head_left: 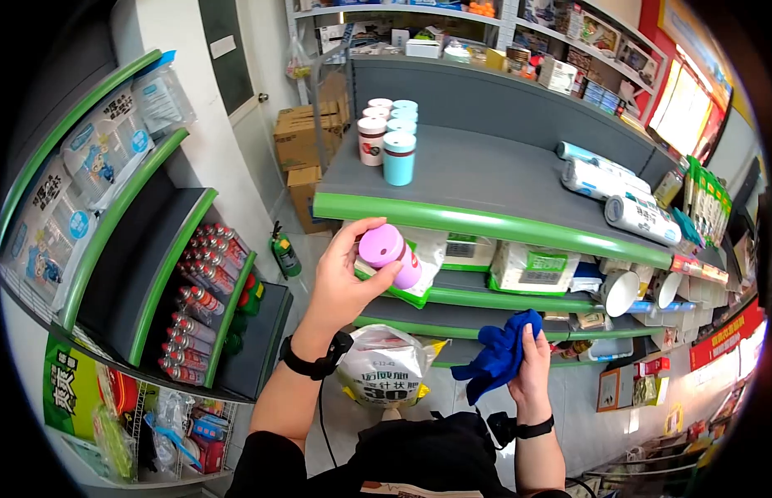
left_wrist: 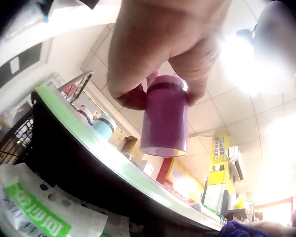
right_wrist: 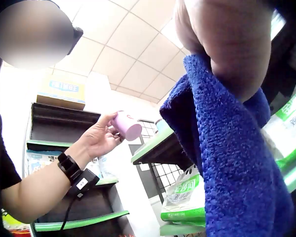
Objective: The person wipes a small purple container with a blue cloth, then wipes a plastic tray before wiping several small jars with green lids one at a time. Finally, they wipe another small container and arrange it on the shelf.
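Observation:
My left hand (head_left: pixel 340 286) grips a purple lidded cup (head_left: pixel 409 270) between thumb and fingers, in front of the shelf's green edge. In the left wrist view, the fingers pinch this cup (left_wrist: pixel 165 121) near its darker band, and its base points down. Lower on the right, my right hand (head_left: pixel 531 369) holds a crumpled blue cloth (head_left: pixel 494 353), apart from the cup. Up close in the right wrist view, the cloth (right_wrist: pixel 237 163) is fuzzy like a towel and hangs from the fingers. Similar turquoise cups (head_left: pixel 399 162) and pink cups (head_left: pixel 371 143) stand in two rows on the shelf top.
Plastic-wrapped rolls (head_left: pixel 639 217) lie at the right of the grey shelf (head_left: pixel 485 170). Packed white bags (head_left: pixel 531 270) fill the tier below. A large bag (head_left: pixel 386 365) stands on the floor near my body. Spray cans (head_left: pixel 211 257) line a rack at the left, beside a fire extinguisher (head_left: pixel 284 251).

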The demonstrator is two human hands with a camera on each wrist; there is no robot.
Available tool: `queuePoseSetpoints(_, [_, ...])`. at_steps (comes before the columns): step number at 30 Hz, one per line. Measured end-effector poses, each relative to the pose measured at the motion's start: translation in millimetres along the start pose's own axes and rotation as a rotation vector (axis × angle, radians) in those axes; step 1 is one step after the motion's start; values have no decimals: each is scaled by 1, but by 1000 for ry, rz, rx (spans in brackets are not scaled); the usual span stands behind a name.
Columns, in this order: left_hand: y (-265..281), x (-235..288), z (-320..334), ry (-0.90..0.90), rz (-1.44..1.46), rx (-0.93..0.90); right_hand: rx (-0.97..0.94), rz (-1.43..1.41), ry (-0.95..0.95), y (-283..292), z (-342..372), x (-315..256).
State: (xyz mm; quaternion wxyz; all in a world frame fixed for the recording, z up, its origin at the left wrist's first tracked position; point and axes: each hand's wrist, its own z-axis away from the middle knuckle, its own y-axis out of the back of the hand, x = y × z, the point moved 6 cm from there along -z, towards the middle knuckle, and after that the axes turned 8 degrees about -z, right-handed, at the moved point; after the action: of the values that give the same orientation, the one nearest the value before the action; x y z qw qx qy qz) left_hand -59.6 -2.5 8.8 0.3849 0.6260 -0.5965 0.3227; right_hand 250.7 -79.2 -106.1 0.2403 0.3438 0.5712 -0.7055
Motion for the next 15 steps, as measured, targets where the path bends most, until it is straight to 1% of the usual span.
queuePoseSetpoints(2, [11,7,-7,-31,-119,11,-12,27,25,-9,1,-1])
queuePoseSetpoints(3, [16,12,-11,-37,-133,24,-15,40,25,-16,2,-4])
queuePoseSetpoints(7, [41,22,-36,-107,-367,99,-52,82,19,-16,-5,-1])
queuePoseSetpoints(10, [61,33,-60,-139,-388,129,-1,111,46,-5,-13,2])
queuePoseSetpoints(12, [70,42,-79,-128,-388,117,-2,106,48,-6,-14,-2])
queuePoseSetpoints(14, [78,34,-101,-146,-477,129,-13,93,51,-4,-19,-5])
queuePoseSetpoints(15, [78,35,-110,-166,-585,129,-21,86,51,-1,-21,-6])
